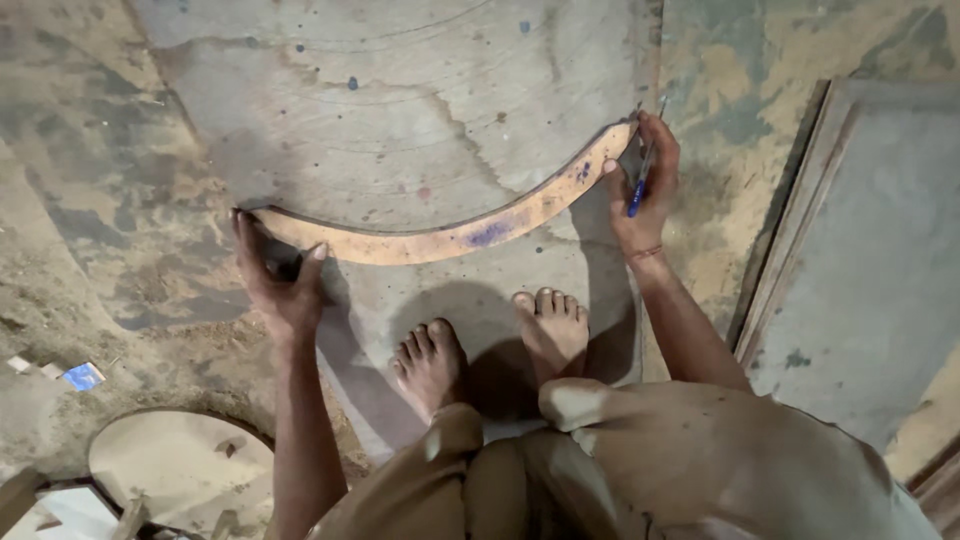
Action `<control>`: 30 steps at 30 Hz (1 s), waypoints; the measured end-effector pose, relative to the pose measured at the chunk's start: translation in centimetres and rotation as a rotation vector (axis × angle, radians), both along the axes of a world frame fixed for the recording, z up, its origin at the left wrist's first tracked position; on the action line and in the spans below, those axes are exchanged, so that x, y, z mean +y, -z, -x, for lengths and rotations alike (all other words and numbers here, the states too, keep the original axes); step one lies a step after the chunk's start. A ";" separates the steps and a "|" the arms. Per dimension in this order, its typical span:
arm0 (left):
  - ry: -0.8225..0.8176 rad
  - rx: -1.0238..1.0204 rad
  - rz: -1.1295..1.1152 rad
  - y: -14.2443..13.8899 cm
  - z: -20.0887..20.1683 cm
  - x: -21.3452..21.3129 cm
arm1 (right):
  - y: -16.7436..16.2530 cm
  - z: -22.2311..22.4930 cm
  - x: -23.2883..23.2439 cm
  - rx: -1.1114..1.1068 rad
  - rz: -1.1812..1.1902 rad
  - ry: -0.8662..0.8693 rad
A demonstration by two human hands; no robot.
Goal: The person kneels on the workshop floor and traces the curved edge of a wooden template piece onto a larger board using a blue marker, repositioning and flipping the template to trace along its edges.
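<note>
A curved wooden strip (450, 238), shaped like an arc, lies flat on a large grey plywood sheet (400, 110) on the floor. My left hand (278, 280) presses down on the strip's left end with spread fingers. My right hand (645, 190) rests at the strip's right end and grips a blue pen (642, 178), its tip pointing up past the strip. My two bare feet (490, 350) stand on the sheet just below the strip, and my knees are bent over them.
A framed grey board (860, 260) lies at the right. A round wooden disc (180, 465) sits on the dirty floor at lower left, with scraps and a small blue piece (84, 376) nearby. Faint curved pencil lines cross the sheet.
</note>
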State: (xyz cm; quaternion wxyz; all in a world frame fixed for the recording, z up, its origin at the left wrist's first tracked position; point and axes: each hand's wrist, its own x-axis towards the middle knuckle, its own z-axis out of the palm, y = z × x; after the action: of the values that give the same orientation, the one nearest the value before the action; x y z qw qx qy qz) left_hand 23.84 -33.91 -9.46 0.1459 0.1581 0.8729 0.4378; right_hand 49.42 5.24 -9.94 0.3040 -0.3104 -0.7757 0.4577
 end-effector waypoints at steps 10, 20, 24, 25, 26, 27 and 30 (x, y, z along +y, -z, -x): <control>0.056 0.018 0.012 -0.6 -1.3 -0.5 | -1.0 -2.3 -1.6 -0.106 0.004 0.041; 0.085 0.173 -0.006 1.5 -3.8 -3.0 | 0.2 -4.4 -4.1 -0.067 -0.002 0.092; 0.003 0.042 -0.036 1.9 -4.4 -3.8 | 1.3 -4.4 -4.2 0.016 0.035 0.077; -0.043 -0.059 -0.042 2.0 -4.8 -4.1 | 1.6 -4.4 -4.2 0.042 0.032 0.062; -0.052 -0.107 -0.129 2.3 -4.9 -4.1 | 1.8 -4.5 -4.2 0.072 0.031 0.047; -0.061 -0.153 -0.214 2.8 -4.9 -4.1 | 1.9 -4.6 -4.4 0.091 0.075 0.018; -0.017 -0.078 -0.325 3.8 -4.6 -4.5 | 1.6 -4.9 -4.9 0.034 0.116 -0.018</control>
State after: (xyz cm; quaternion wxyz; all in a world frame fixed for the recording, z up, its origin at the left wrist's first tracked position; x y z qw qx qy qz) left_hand 28.43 -38.44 -13.26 0.1483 0.1553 0.7855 0.5804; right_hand 54.31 0.32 -11.53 0.2945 -0.3125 -0.7455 0.5097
